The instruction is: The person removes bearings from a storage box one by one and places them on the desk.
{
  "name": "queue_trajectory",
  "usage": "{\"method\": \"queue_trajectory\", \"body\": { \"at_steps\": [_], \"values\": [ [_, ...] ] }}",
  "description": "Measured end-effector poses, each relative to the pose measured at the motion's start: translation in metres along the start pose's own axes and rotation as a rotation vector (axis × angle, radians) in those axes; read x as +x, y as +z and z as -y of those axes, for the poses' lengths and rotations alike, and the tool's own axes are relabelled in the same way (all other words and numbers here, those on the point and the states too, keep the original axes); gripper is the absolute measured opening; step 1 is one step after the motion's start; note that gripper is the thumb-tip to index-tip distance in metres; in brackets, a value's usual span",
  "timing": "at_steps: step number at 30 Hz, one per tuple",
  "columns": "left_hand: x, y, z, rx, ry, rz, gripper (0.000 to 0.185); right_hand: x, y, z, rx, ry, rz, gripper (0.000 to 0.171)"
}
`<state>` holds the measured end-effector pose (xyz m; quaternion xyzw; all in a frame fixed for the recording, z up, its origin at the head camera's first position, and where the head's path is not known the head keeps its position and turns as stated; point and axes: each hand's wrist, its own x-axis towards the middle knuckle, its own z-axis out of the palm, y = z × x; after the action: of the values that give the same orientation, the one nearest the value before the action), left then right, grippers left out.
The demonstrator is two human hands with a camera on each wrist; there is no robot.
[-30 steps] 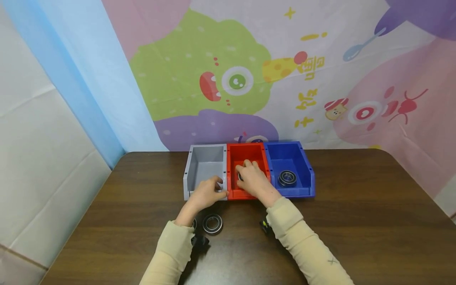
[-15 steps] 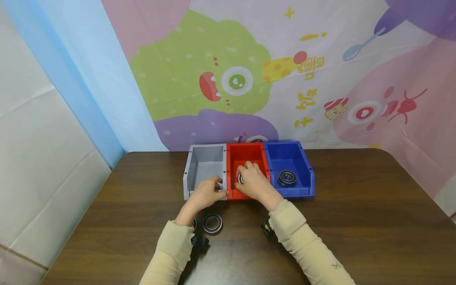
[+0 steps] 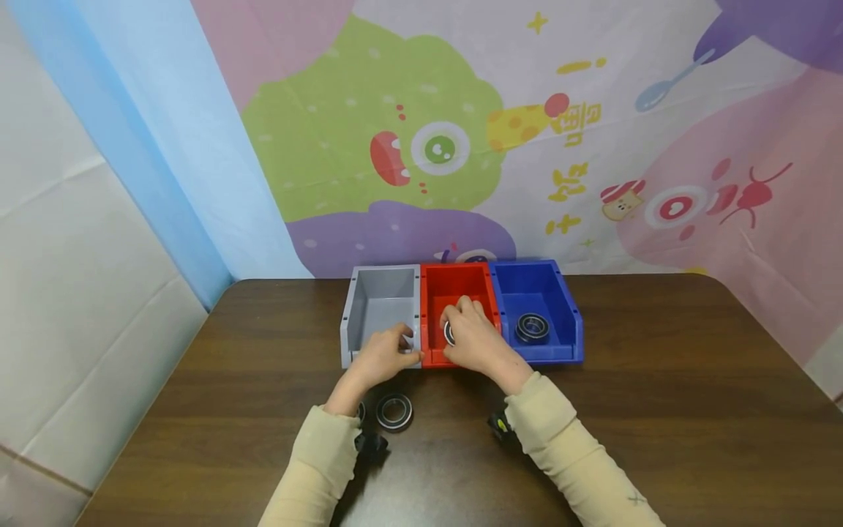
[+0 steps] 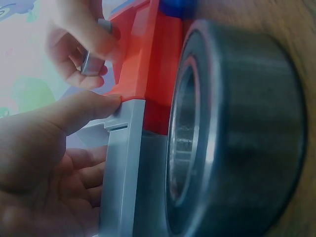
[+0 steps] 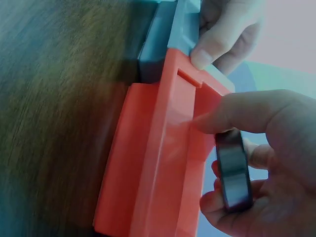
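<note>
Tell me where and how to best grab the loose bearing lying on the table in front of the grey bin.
The bearing lies flat on the table, so come straight down from above and pinch its outer rim at opposite sides. Its wall is smooth and round; a side approach would probably just push it along.

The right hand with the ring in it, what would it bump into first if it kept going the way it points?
Probably the red bin: the right hand points into it, holding the bearing over its inside. Depth is unclear.

Head view looks down from above; both wrist views sit close, sharing the red bin [image 3: 459, 289].
</note>
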<state>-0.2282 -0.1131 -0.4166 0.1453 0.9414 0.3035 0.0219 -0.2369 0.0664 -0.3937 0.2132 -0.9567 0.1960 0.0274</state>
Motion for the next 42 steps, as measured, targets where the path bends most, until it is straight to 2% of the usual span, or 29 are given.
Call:
{"method": "queue_trajectory", "body": {
  "at_steps": [7,15,22,34,42],
  "values": [
    [0.001,0.000,0.001,-0.004,-0.002,0.004,0.034,-0.009,0.003,-0.003,0.019,-0.032,0.021,0.035],
    [0.001,0.001,0.002,-0.009,0.002,0.012,0.034,-0.016,0.006,-0.004,0.040,-0.070,-0.009,0.034],
    [0.000,0.000,0.001,-0.003,0.003,0.005,0.034,-0.021,0.007,-0.002,0.043,-0.080,-0.009,0.041],
    [-0.001,0.000,-0.001,0.005,0.004,0.001,0.034,-0.034,0.010,0.004,0.005,-0.142,0.012,0.038],
    [-0.001,0.000,-0.002,0.000,-0.024,0.008,0.036,-0.039,0.013,0.006,0.070,-0.165,0.043,0.034]
  ]
}}
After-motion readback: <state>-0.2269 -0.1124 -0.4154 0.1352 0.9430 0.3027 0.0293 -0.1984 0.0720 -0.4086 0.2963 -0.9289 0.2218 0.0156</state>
